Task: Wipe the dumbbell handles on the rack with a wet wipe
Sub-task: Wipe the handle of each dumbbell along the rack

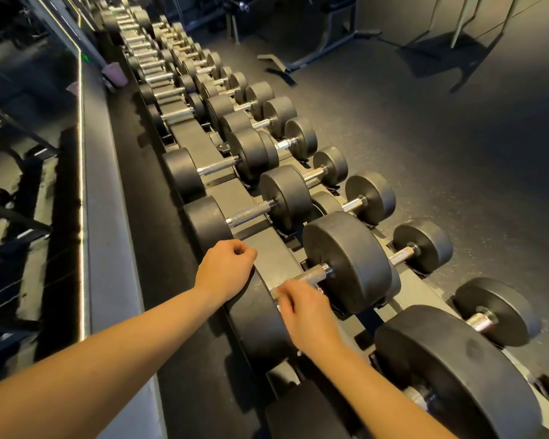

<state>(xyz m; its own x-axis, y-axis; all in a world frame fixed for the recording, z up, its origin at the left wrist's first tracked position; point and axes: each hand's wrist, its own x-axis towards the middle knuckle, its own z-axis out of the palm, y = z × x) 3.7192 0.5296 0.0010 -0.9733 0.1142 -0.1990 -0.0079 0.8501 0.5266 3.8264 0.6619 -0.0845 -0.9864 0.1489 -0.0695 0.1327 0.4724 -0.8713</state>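
Clasping knurled steel handle, right hand curled

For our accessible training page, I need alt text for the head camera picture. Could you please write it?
A person's right hand, blurred, grips the metal handle of a black dumbbell on a long rack, while the left hand rests with curled fingers on one of its weights. A wipe cannot be seen clearly. More dumbbells fill the rack in two rows.

A long black metal rack runs from 5 to 11 o'clock. Two rows of black round-headed chrome-handled dumbbells lie across it.
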